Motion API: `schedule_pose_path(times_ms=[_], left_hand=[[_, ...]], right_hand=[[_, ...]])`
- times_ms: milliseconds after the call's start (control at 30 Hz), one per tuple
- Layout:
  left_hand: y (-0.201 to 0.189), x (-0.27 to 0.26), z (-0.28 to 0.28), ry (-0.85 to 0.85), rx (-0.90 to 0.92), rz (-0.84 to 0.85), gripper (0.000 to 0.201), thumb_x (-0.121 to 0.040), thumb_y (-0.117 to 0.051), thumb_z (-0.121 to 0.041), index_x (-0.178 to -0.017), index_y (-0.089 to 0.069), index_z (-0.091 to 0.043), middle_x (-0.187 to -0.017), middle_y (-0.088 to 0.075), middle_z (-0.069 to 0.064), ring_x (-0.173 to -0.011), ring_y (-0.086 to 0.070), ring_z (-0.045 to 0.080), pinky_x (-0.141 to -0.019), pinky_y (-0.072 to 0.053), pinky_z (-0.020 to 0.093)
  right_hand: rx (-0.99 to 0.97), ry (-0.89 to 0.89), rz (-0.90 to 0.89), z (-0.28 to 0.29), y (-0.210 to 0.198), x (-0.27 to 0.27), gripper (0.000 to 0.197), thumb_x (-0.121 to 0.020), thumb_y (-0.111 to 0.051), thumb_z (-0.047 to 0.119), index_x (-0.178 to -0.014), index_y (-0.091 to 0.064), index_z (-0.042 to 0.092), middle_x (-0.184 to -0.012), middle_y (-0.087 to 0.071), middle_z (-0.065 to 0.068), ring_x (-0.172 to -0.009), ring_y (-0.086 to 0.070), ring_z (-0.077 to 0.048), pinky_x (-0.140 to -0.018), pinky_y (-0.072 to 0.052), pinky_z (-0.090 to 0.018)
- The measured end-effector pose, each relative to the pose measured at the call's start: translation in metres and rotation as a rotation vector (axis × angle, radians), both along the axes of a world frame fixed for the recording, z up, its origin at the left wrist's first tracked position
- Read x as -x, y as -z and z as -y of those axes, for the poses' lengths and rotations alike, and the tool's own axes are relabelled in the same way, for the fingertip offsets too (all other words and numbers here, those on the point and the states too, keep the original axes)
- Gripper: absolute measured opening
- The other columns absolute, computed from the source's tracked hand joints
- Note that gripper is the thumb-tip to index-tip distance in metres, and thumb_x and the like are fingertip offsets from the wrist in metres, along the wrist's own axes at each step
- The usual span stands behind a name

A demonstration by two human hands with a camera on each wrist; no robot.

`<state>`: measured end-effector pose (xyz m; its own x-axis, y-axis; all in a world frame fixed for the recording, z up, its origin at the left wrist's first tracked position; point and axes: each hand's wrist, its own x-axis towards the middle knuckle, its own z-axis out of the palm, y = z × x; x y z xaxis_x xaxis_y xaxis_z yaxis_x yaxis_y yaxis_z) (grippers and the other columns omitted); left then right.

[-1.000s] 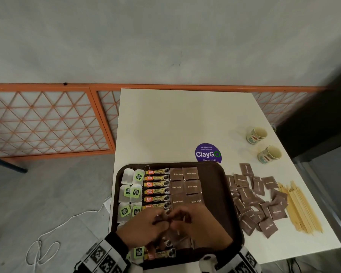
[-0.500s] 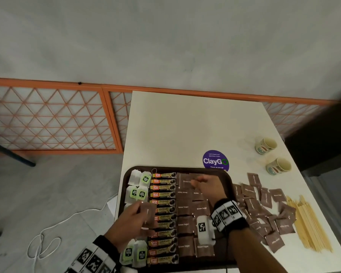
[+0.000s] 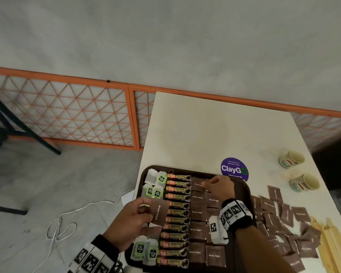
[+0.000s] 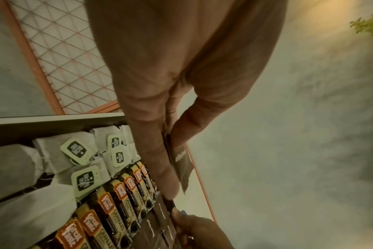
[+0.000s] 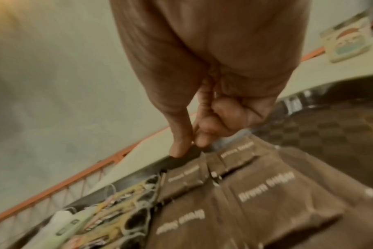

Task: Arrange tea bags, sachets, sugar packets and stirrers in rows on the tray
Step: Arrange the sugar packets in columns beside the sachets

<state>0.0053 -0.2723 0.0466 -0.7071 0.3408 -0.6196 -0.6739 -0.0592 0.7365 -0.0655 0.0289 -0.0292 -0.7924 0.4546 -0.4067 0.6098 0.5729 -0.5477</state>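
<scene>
A dark brown tray point(image 3: 246, 194) holds a column of tea bags point(image 3: 156, 184), a column of coffee sachets point(image 3: 178, 211) and two columns of brown sugar packets point(image 3: 197, 230). My left hand point(image 3: 146, 208) hovers over the tray's left side and pinches a spare brown sugar packet point(image 3: 159, 211) between thumb and fingers point(image 4: 160, 151). At the tray's far end, my right hand point(image 3: 205, 185) pinches the edge of the farthest brown sugar packet point(image 5: 185, 173) with thumb and forefinger point(image 5: 179, 148). Wooden stirrers point(image 3: 327, 251) lie on the table at the right.
A loose heap of brown sugar packets point(image 3: 283, 219) lies on the white table right of the tray. Two paper cups point(image 3: 291, 159) point(image 3: 304, 182) stand at the far right, a purple sticker point(image 3: 234, 169) behind the tray. A white cable point(image 3: 63, 223) lies on the floor.
The hands were together over the tray's near part. My right hand has gone to the far end of the sugar columns; my left has drawn back left with its packet.
</scene>
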Motion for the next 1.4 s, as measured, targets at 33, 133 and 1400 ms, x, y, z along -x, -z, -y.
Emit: schedule_pose_path(times_ms=[33, 133, 1400], left_hand=[[0.0, 0.0, -0.002, 0.01, 0.002, -0.002, 0.033, -0.091, -0.044, 0.019, -0.112, -0.061, 0.001, -0.1, -0.072, 0.022, -0.086, -0.071, 0.034, -0.072, -0.06, 0.045], [0.0, 0.001, -0.015, 0.041, 0.01, 0.014, 0.03, -0.091, -0.05, 0.017, -0.113, -0.06, -0.001, -0.101, -0.072, 0.022, -0.085, -0.07, 0.035, -0.078, -0.059, 0.048], [0.023, -0.017, -0.154, 0.246, 0.472, -0.176, 0.019, -0.092, -0.066, -0.02, -0.082, -0.063, -0.005, -0.072, -0.074, 0.008, -0.057, -0.063, 0.01, -0.057, -0.048, 0.02]], right_hand=[[0.002, -0.038, -0.03, 0.005, -0.01, -0.006, 0.018, -0.075, -0.081, 0.029, -0.073, -0.067, 0.019, -0.079, -0.071, 0.003, -0.082, -0.068, -0.017, -0.076, -0.057, -0.034], [0.162, -0.28, -0.068, 0.025, -0.049, -0.031, 0.012, -0.086, -0.072, 0.034, -0.081, -0.071, 0.024, -0.079, -0.072, 0.006, -0.079, -0.069, -0.012, -0.078, -0.058, -0.03], [0.109, -0.202, 0.035, -0.102, -0.009, -0.055, 0.02, -0.088, -0.069, 0.038, -0.082, -0.063, 0.02, -0.077, -0.062, 0.008, -0.071, -0.055, -0.001, -0.06, -0.038, -0.014]])
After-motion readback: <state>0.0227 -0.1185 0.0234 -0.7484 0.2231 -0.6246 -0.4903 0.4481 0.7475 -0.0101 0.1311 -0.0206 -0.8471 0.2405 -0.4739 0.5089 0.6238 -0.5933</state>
